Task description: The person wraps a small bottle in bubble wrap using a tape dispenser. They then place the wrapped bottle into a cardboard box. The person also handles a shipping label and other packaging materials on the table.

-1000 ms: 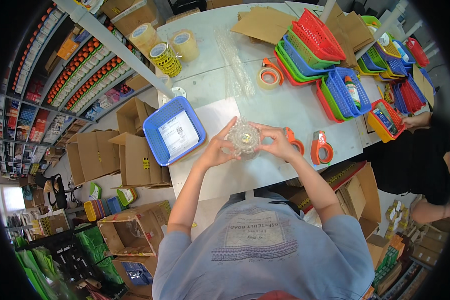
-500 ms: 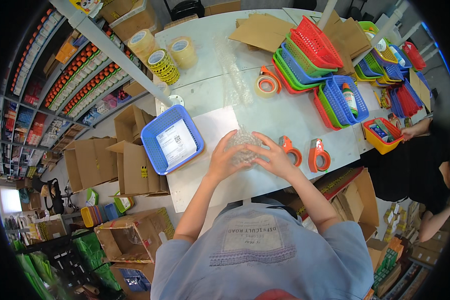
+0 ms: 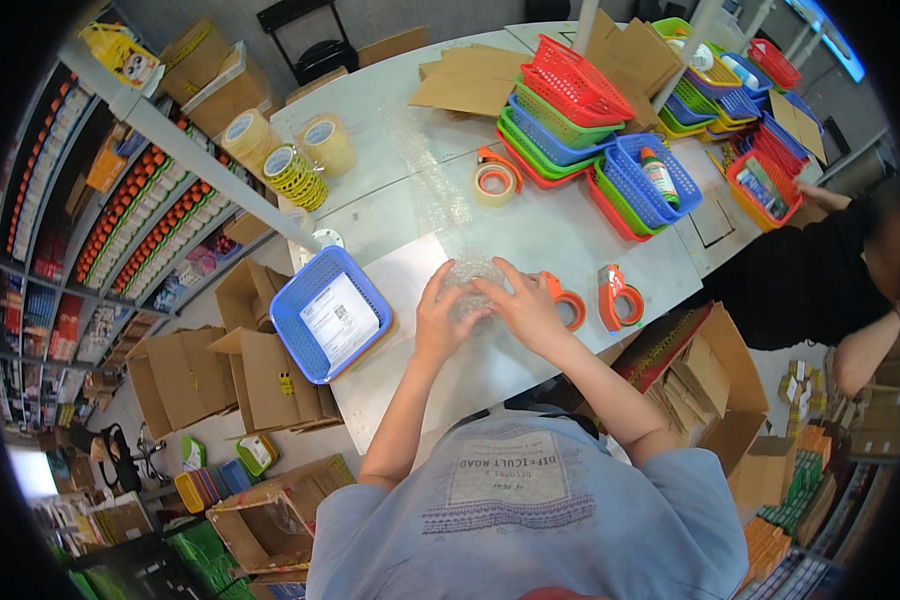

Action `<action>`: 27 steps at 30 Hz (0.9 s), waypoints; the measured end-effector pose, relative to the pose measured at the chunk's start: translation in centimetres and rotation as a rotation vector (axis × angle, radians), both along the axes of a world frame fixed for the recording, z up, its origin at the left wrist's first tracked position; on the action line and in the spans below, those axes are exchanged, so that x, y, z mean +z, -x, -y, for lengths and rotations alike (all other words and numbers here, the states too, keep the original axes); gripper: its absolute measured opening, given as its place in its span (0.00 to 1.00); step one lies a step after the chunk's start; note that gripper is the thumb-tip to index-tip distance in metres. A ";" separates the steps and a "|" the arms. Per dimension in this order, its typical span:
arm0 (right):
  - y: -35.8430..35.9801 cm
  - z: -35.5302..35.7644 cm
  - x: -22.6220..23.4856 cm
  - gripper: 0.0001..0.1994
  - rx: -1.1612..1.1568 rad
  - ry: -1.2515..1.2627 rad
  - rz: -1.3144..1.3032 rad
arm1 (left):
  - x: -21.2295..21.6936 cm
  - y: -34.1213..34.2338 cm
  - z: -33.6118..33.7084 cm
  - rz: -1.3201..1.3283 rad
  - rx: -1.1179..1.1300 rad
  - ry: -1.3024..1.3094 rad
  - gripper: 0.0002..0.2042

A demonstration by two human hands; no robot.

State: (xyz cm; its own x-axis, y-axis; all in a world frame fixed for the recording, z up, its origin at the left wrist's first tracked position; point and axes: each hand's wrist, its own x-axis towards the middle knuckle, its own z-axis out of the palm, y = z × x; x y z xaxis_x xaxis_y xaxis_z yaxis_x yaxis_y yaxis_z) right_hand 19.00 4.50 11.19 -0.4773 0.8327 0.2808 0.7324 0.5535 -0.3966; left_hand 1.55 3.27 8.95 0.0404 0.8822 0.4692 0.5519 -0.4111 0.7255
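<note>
On the table in front of me is a bundle of clear bubble wrap [image 3: 482,268]; what it wraps, if anything, is hard to make out. My left hand [image 3: 442,318] grips its left side with bent fingers and thumb. From the right, my right hand [image 3: 526,308] closes on the same bundle, fingertips near those of my left hand. Left of my hands stands a blue plastic basket [image 3: 378,300] holding a printed white label sheet [image 3: 340,318]. Two orange tape dispensers [image 3: 570,308] [image 3: 622,298] lie right of my right hand.
A flat strip of bubble wrap [image 3: 425,165] runs toward the far side. Tape rolls [image 3: 295,178] stand far left, another orange dispenser [image 3: 500,172] mid-table. Stacked baskets [image 3: 570,95] and cardboard [image 3: 475,80] fill the far right. Beyond them a co-worker's hand [image 3: 822,198] touches a basket [image 3: 760,205].
My view has shifted, and my fingertips have drawn closer together at the bundle's near side. The co-worker's basket has moved farther back beside the stacks.
</note>
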 end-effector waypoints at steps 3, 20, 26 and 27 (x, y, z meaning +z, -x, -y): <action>0.0 0.2 -0.1 0.23 -0.032 0.039 -0.012 | 0.1 -0.2 0.0 0.001 -0.007 0.014 0.21; 0.5 1.3 -0.8 0.23 -0.065 0.247 -0.303 | -0.7 0.4 0.4 0.031 0.003 -0.014 0.21; 0.3 1.0 -0.3 0.24 -0.003 0.294 -0.340 | -0.1 0.5 0.6 0.031 0.019 0.018 0.20; -0.1 0.9 -0.1 0.23 0.073 0.301 -0.392 | -0.3 0.5 1.4 0.018 0.014 0.029 0.20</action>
